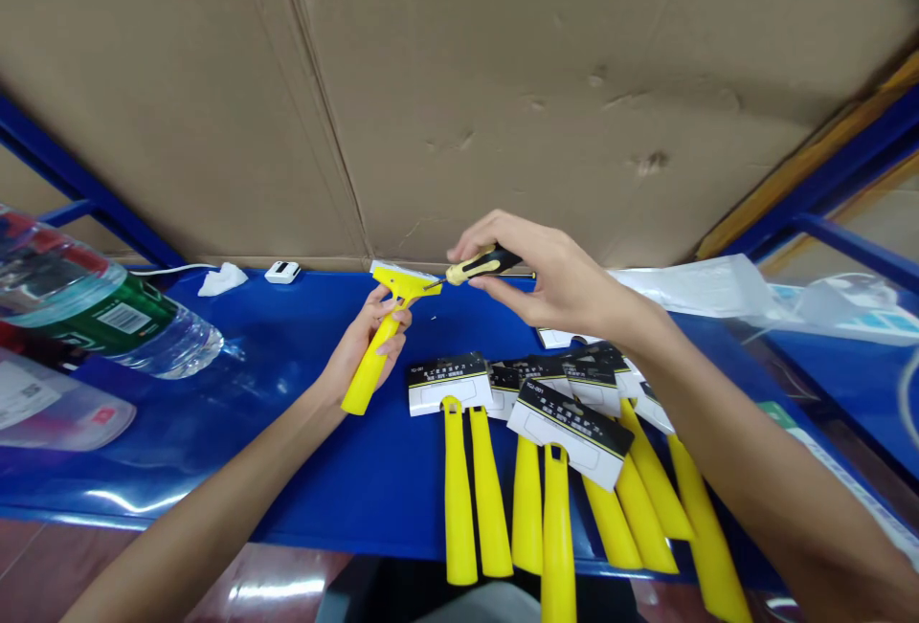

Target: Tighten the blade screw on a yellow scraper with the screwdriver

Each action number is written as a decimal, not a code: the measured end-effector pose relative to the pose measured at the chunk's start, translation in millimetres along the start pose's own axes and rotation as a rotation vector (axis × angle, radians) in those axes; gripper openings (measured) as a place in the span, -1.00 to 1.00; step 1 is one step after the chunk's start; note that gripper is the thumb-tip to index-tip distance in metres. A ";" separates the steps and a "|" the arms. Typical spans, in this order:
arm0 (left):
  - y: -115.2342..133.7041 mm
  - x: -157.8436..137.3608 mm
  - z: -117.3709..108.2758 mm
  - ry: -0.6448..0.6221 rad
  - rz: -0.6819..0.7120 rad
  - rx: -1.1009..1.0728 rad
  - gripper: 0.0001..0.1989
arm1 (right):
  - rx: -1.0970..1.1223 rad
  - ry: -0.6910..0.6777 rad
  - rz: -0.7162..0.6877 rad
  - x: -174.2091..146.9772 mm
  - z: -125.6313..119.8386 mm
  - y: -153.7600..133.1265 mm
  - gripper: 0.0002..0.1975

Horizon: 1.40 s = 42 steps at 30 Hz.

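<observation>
My left hand (380, 331) is wrapped round the handle of a yellow scraper (371, 362), its wide head tilted up and a pale blade edge along the top. In my right hand (542, 269) is a screwdriver (474, 266) with a black and cream handle. The screwdriver's shaft points left and its tip meets the right part of the scraper head; whether it sits in a screw is too small to tell. Below my hands lie several yellow scraper handles (459, 499), with black and white printed cards (449, 382) at their upper ends.
A blue shelf top (287, 393) stands before a cardboard wall (459, 97). At left are a water bottle (122, 302) and a clear plastic cup (64, 410). Crumpled tissue (222, 279) and a small white device (282, 272) lie at the back. Clear plastic wrapping (689, 286) is at right.
</observation>
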<state>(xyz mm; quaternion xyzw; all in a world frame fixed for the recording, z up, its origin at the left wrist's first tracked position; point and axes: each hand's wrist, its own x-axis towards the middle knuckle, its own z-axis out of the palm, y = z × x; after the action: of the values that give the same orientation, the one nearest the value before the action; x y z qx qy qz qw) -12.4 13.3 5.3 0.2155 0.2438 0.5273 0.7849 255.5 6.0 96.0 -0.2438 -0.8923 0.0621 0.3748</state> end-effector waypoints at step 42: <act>1.3 7.5 -5.8 0.049 0.038 0.023 -0.62 | -0.163 0.315 -0.010 -9.0 45.6 24.0 -0.74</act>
<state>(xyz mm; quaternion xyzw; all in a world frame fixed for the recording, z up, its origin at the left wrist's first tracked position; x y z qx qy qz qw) -14.5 21.2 0.3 0.2160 0.2649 0.5443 0.7661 238.3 25.9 50.7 -0.2758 -0.8257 -0.0512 0.4894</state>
